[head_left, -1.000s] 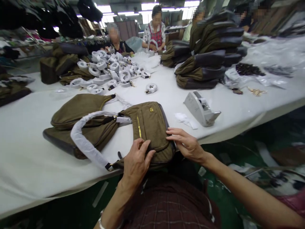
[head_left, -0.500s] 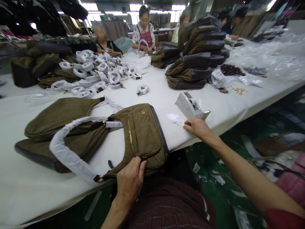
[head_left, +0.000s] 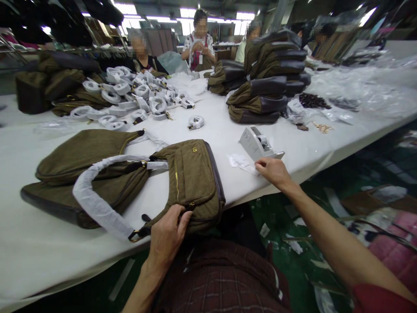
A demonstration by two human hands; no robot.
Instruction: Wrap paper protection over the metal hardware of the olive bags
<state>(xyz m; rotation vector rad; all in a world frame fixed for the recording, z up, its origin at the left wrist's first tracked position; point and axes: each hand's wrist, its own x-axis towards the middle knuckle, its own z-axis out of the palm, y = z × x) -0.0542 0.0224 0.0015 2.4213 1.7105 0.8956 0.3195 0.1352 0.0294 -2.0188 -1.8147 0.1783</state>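
Observation:
An olive-brown corduroy handbag (head_left: 195, 182) with dark trim and gold zips lies at the front edge of the table. My left hand (head_left: 167, 234) is closed on its near edge, thumb on top and the other fingers partly hidden. The bag's handle (head_left: 97, 204) is wrapped in white tissue and loops to the left. My right hand (head_left: 274, 171) pinches the edge of a crumpled white tissue paper (head_left: 241, 162) lying on the table. Just beyond that hand stands a grey tape dispenser (head_left: 257, 143).
More olive bags (head_left: 87, 156) lie to the left. Coiled white-wrapped straps (head_left: 140, 98) are heaped behind, with one loose strap coil (head_left: 196, 122) nearer. A tall bag stack (head_left: 260, 95) stands at the back. Co-workers (head_left: 199, 48) sit across the white table (head_left: 208, 130).
My right hand has shifted slightly right, and the tissue paper's end has stretched out with it. My left hand stays on the bag. The co-worker opposite has raised their hands.

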